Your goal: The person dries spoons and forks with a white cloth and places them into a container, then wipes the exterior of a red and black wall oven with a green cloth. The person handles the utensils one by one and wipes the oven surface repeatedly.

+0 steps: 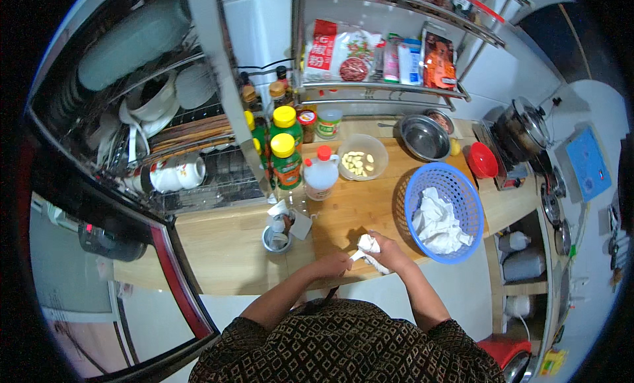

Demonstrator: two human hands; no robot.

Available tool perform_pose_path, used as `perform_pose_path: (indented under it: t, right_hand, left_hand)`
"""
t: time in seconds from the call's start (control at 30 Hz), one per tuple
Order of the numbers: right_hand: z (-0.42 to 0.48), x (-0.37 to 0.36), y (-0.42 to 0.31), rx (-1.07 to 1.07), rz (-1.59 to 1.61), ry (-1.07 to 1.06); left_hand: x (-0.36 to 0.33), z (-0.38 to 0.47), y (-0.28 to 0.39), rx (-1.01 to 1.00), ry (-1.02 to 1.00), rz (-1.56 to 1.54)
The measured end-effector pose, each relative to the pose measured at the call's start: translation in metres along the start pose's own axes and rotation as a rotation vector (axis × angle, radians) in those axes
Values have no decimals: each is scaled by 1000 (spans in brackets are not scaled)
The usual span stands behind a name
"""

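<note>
At the front edge of the wooden cutting board, my right hand grips a crumpled white cloth or paper towel. Part of it hangs below the fingers. My left hand is closed on the other end of a slim white piece that runs between the hands. Whether this is a handle or a twisted part of the cloth, I cannot tell. To the right, a blue plastic basket contains crumpled white cloth or paper. A translucent bowl farther back holds peeled garlic cloves.
Left of the board are a small metal cup with items in it, a white jug and yellow-capped green bottles. A steel bowl and red bowl stand behind the basket. A dish cabinet's open door frame flanks the left.
</note>
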State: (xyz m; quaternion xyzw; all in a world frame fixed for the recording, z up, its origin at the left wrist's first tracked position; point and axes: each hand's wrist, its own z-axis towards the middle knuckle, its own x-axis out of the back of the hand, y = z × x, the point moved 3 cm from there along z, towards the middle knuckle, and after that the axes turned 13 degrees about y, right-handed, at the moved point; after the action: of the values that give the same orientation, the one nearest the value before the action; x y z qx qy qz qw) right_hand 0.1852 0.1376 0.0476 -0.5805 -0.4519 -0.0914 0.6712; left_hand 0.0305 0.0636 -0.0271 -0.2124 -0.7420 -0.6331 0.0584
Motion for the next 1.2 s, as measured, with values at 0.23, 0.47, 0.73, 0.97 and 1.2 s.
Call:
perform_pose_path:
  t: [0.23, 0.47, 0.73, 0.97, 1.2]
  right_hand:
    - [9, -33, -23, -59, 498, 292]
    - [2, -73, -60, -349, 826, 187]
    - [-17, -83, -90, 119, 353, -160]
    - [-25, -96, -120, 160, 301, -249]
    - [-30, -113, -93, 168, 250, -201]
  left_hand:
    - [24, -49, 36, 223, 223, -387]
    - [31, -67, 36, 158, 430, -187]
    - [84, -98, 27, 48, 623, -109]
    - [84, -115, -6, 52, 788, 9]
    - [143, -149, 7, 200, 1291, 328]
